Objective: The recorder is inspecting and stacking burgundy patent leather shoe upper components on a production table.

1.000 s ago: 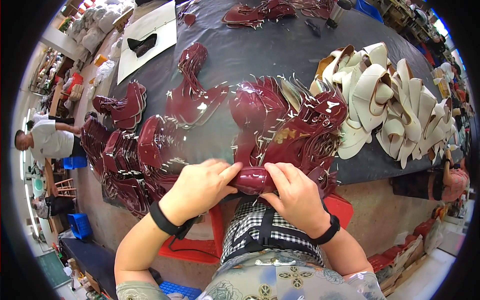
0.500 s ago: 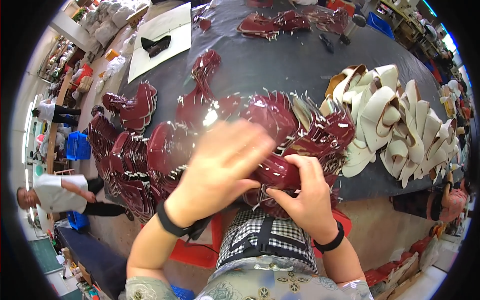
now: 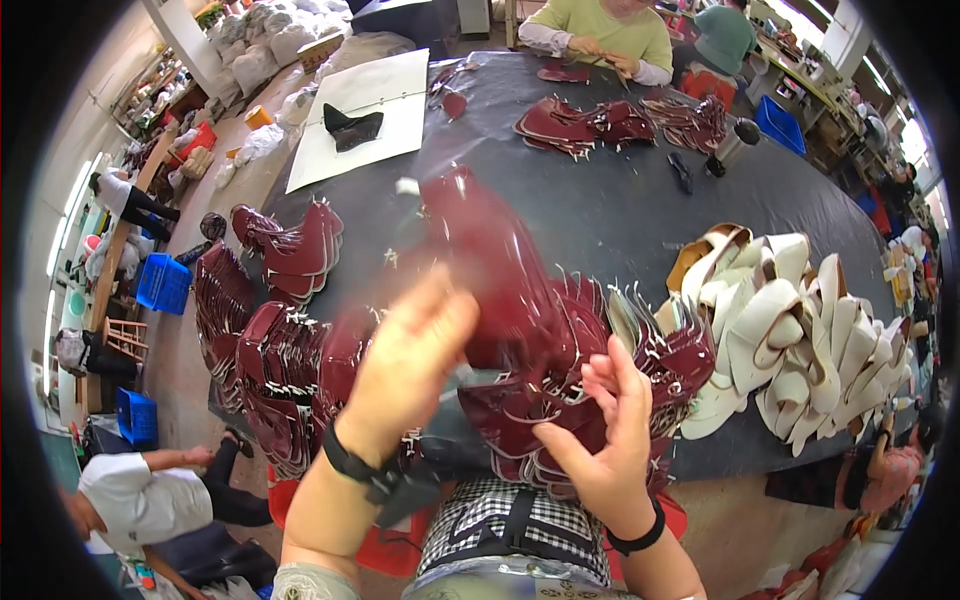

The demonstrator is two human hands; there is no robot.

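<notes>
My left hand [image 3: 415, 345], smeared by motion, is beside a blurred glossy dark red shoe upper piece [image 3: 490, 265] that stands up over the table in front of me. Whether its fingers grip that piece cannot be made out. With thumb and fingers spread, my right hand [image 3: 610, 440] is open at the right side of a loose pile of dark red shoe upper pieces [image 3: 525, 415] by the near edge. Closely layered stacks of the same pieces [image 3: 275, 350] lie left of my left hand. White thread ends or edges show on many of them.
Cream-coloured shoe parts [image 3: 790, 330] are heaped at the right on the dark table [image 3: 600, 220]. A white board [image 3: 375, 95] holding a black piece lies far left. More red pieces [image 3: 570, 125] lie at the back, where a co-worker in a yellow-green top [image 3: 640, 40] handles something.
My left hand has swung left and back from the pile, and a red piece now stands up blurred beside it. My right hand's fingers have opened. The view has tilted up.
</notes>
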